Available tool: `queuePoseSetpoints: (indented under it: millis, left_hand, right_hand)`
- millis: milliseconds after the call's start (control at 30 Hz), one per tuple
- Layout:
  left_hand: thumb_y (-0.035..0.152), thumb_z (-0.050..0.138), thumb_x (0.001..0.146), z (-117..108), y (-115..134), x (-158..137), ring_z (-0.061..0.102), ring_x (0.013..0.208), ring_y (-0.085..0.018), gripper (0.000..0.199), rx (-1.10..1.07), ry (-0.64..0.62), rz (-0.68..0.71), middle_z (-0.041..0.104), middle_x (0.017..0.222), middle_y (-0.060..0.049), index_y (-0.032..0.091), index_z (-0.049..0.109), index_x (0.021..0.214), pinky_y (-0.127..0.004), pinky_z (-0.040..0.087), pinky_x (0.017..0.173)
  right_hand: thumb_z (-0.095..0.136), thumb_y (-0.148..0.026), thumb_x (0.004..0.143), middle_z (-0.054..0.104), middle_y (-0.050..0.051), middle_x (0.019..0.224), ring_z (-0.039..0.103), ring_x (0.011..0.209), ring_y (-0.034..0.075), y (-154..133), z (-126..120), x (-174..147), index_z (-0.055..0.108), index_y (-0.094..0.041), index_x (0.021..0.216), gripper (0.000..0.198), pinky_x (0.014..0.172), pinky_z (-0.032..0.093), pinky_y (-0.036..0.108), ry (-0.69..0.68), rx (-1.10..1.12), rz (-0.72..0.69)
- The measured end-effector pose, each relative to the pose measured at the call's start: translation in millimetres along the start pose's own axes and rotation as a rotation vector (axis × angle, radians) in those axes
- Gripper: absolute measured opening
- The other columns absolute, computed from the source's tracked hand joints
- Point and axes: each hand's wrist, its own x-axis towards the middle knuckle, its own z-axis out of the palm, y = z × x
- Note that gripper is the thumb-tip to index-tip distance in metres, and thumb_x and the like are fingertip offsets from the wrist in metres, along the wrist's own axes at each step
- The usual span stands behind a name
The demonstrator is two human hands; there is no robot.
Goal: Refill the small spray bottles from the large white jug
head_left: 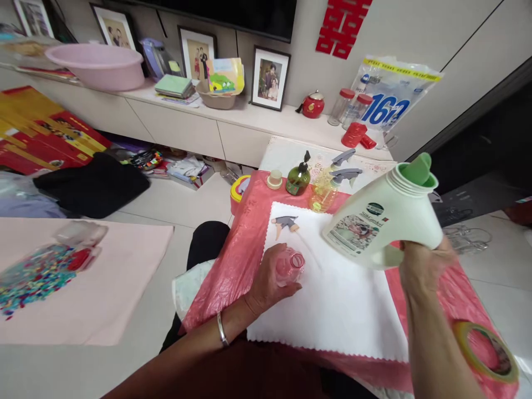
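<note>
Over the white mat's point(344, 316) left part, the left hand's point(269, 280) fingers wrap the pink bottle point(287, 270), probably light, slick and best held round its body, while at the mat's right the right hand's point(424, 263) fingers clasp the handle of the pale green jug point(369, 221), likely heavy if full, its contents hidden.

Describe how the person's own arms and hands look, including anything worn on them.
Both hands are ungloved, left and right, and no rings can be made out. A shiny, silver-coloured bangle circles the left wrist; the right wrist shows none. No sleeve covers the visible part of either forearm, and no markings stand out.
</note>
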Motion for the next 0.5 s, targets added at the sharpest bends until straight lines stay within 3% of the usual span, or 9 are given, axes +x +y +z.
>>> queuePoseSetpoints:
  millis: [133, 267, 433, 500]
  left_hand:
    - [0.063, 0.084, 0.068, -1, 1, -1, 0.055, 0.130, -0.039, 0.098, 0.007, -0.020, -0.024, 0.052, 0.140, -0.017, 0.023, 0.038, 0.145, -0.062, 0.046, 0.109]
    - [0.064, 0.085, 0.065, -3, 2, -1, 0.054, 0.131, -0.040, 0.100, 0.016, -0.020, -0.053, 0.052, 0.140, -0.018, 0.024, 0.040, 0.144, -0.063, 0.046, 0.109]
    - [0.063, 0.085, 0.066, -4, 4, 0, 0.056, 0.130, -0.039, 0.101, 0.004, -0.039, -0.038, 0.053, 0.141, -0.017, 0.024, 0.036, 0.146, -0.061, 0.046, 0.110]
    - [0.063, 0.085, 0.067, -5, 4, 0, 0.056, 0.130, -0.039, 0.102, 0.014, -0.043, -0.032, 0.052, 0.142, -0.018, 0.024, 0.035, 0.147, -0.061, 0.047, 0.110]
  right_hand:
    - [0.059, -0.048, 0.064, 0.043, 0.000, 0.069, 0.040, 0.060, 0.009, 29, 21, -7, 0.049, -0.015, 0.077, 0.037, 0.052, 0.038, 0.020, 0.006, 0.062, 0.031]
    - [0.055, -0.051, 0.064, 0.047, 0.001, 0.070, 0.042, 0.061, 0.011, 38, 25, -6, 0.050, -0.015, 0.079, 0.039, 0.053, 0.038, 0.022, -0.034, 0.041, 0.068]
    - [0.071, -0.053, 0.058, 0.063, 0.011, 0.090, 0.055, 0.074, 0.021, 37, -5, -2, 0.066, -0.012, 0.091, 0.053, 0.062, 0.040, 0.029, -0.172, -0.130, 0.103]
    - [0.076, -0.054, 0.061, 0.064, 0.013, 0.102, 0.058, 0.088, 0.028, 29, -22, -12, 0.070, -0.012, 0.107, 0.062, 0.068, 0.040, 0.033, -0.202, -0.247, 0.007]
